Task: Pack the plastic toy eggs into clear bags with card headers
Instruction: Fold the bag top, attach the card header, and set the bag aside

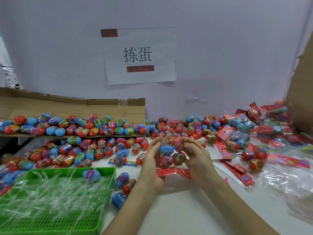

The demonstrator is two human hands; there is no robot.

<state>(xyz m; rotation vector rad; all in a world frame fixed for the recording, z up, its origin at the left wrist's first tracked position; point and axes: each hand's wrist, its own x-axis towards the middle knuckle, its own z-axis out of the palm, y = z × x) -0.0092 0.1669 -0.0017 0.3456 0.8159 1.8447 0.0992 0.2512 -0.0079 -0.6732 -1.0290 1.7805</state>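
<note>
Above white table [177,209], straight-fingered left hand [153,160] and right hand [197,156] press the egg-filled bag [171,154] between their palms.

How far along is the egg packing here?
Done: a pile of packed bags at right. In hand: one filled bag held between the left hand and right hand. Left: many loose eggs and spare headers.
</note>
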